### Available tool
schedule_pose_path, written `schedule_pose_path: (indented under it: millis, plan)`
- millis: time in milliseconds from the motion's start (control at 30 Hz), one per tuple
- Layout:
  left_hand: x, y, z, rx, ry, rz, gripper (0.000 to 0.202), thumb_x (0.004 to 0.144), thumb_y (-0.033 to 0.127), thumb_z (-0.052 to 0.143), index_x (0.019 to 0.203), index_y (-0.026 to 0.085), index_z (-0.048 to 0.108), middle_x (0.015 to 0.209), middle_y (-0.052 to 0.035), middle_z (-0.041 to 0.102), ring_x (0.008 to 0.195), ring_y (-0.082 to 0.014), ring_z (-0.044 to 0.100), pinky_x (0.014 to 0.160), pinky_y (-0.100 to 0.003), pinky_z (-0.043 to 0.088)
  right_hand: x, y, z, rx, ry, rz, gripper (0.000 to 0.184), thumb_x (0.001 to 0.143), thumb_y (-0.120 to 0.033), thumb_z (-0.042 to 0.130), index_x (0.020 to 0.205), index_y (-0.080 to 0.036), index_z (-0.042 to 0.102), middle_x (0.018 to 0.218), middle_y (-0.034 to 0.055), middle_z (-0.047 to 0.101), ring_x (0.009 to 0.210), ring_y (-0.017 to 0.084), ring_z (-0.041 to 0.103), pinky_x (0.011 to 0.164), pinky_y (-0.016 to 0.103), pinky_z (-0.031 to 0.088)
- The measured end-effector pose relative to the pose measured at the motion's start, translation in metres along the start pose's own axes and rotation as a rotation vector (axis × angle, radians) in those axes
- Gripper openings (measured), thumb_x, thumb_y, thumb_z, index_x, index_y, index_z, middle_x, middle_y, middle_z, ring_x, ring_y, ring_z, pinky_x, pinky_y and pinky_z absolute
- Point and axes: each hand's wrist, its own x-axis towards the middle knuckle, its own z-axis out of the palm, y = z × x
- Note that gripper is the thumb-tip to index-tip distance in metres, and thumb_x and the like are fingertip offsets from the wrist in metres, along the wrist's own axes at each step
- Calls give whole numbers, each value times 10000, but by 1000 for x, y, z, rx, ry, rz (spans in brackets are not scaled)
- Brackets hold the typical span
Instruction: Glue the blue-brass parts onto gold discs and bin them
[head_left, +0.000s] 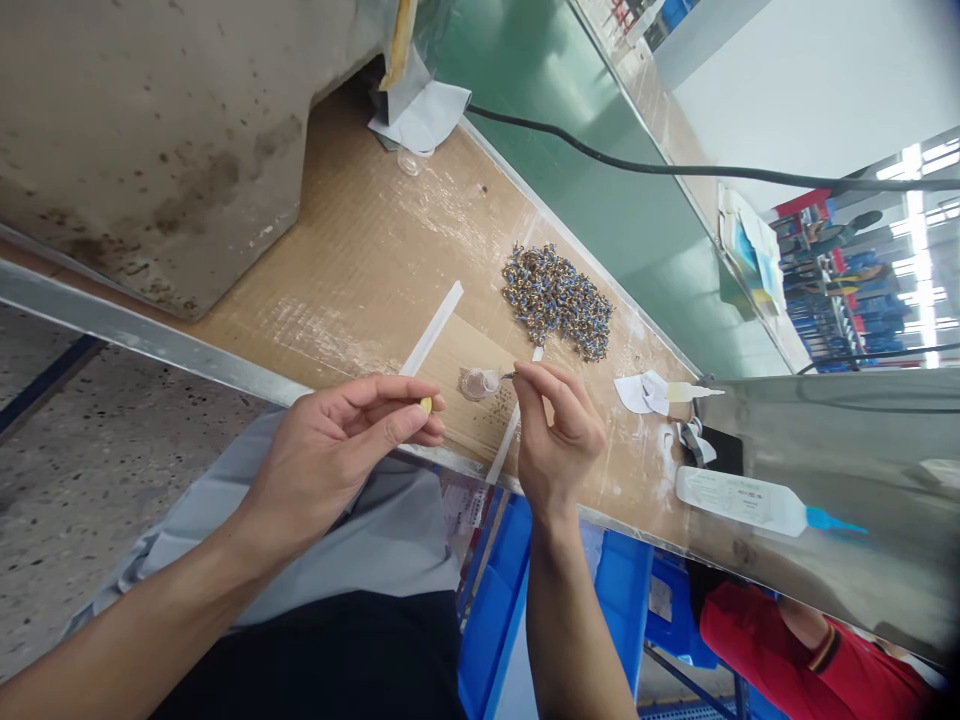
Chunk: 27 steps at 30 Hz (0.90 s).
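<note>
My left hand [367,425] is closed in a pinch on a small yellow piece [426,405] at the table's front edge. To its right, my right hand [559,420] pinches a thin dark piece [508,376], mostly hidden by the fingertips. The tip of that piece is beside a small clear plastic cup [480,383], which sits on a cardboard sheet [480,345] taped to the table. I cannot tell whether they touch. Behind my right hand lies a heap of small blue and brass-coloured metal parts [559,300].
A large stained metal housing [187,130] stands at the left. White paper [427,115] lies at the back. At the right are a small dropper bottle [686,392] and a white bottle with blue nozzle [742,500]. Blue bins [495,600] stand below; a person's red sleeve [757,630] shows nearby.
</note>
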Motion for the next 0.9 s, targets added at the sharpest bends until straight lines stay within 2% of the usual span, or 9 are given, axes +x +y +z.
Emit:
schedule_pose_path:
  millis: [533,733,900]
  plan:
    - [-2,0,-1,-6,-7,-15,278,1003,382,974,1239,244,930,1033,-40,917,979,-191,861,969,-265,691,-4,1,0,37,33,98,176,1105,-183,786,1168,-287,914,1144,32,883,1084,211,837,978,380,687]
    - [-1,2,1,-64,6,-13,325,956,376,1011,1249,261,929,1149,-57,917,958,-194,867,951,-277,711,-5,5,0,48,40,146,144,1106,-224,796,1162,-278,917,1148,36,885,1081,215,839,980,387,682]
    - [-2,14,0,-208,-28,-105,270,907,318,1051,1146,237,956,1110,-62,920,915,-144,859,913,-182,695,-7,-8,-12,98,150,189,125,1085,-231,837,1153,-297,919,1140,30,880,1076,221,839,955,383,686]
